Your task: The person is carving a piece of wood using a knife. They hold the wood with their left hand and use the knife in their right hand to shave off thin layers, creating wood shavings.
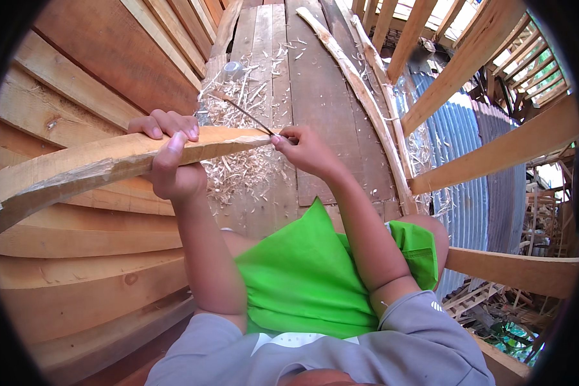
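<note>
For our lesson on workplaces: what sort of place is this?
Probably an open-air carpentry or building site: rough timber planks, wood shavings on the board floor, bare wooden framing and corrugated metal sheeting.

Your one view comes from the head camera, looking steeply down and forward over your own chest and lap, with both forearms rising from the lower edge. It sits close to your left hand (170,161) and right hand (305,149), which fill the middle. The fisheye bends the wooden planks (77,257) and rails toward a dark rim.
</note>
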`<state>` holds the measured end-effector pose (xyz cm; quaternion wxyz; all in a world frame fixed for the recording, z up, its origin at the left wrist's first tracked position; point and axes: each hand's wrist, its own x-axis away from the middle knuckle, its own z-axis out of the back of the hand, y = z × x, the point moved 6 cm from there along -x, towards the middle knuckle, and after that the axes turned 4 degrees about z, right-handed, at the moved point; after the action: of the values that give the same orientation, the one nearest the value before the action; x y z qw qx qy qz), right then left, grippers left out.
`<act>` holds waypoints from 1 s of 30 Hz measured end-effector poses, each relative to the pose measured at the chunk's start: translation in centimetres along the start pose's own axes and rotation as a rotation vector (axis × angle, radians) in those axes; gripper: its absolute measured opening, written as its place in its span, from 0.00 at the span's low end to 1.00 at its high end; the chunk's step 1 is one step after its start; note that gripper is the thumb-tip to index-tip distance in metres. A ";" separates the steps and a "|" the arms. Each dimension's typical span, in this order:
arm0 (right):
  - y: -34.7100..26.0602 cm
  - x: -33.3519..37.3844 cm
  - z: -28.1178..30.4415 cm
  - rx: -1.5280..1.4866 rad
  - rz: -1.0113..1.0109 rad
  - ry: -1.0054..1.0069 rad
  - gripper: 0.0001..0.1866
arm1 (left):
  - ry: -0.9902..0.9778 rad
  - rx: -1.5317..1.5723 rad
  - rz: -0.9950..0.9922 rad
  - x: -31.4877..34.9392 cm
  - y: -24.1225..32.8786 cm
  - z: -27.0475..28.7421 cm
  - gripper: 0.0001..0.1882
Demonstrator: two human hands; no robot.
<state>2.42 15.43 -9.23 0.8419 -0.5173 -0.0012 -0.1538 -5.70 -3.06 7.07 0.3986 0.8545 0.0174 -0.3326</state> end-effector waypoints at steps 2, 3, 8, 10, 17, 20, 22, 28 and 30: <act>1.3 0.1 -0.1 -0.046 -0.109 -0.087 0.32 | -0.014 0.004 -0.007 -0.2 0.1 -0.2 0.14; 3.2 0.1 -0.5 -0.070 -0.249 -0.138 0.33 | -0.021 0.005 -0.010 -0.2 0.2 -0.3 0.14; 0.5 0.0 -1.1 0.057 -0.206 0.213 0.37 | -0.010 0.012 -0.023 -0.2 0.3 0.3 0.13; -1.7 0.1 -1.4 0.100 -0.185 0.223 0.36 | 0.002 0.016 -0.011 0.0 0.0 0.4 0.13; 5.3 -0.3 -0.4 0.152 -0.228 0.402 0.32 | 0.007 0.024 -0.008 -0.1 0.1 -0.1 0.13; -4.1 1.4 -1.2 0.147 -0.155 0.248 0.32 | 0.054 -0.004 -0.006 0.2 0.3 0.8 0.13; 1.4 0.4 -0.7 0.106 -0.167 0.380 0.31 | 0.041 0.006 0.012 0.1 -0.2 -0.3 0.13; 3.0 -0.6 -2.1 0.013 -0.172 0.336 0.30 | 0.035 0.007 -0.006 -0.1 0.1 0.3 0.13; -0.9 0.3 -2.0 0.055 -0.152 0.289 0.31 | 0.061 -0.005 -0.008 0.2 0.1 0.8 0.13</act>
<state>2.10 13.21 -9.32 0.8331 -0.4648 0.0767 -0.2897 -5.98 -3.75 6.69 0.3989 0.8632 0.0338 -0.3077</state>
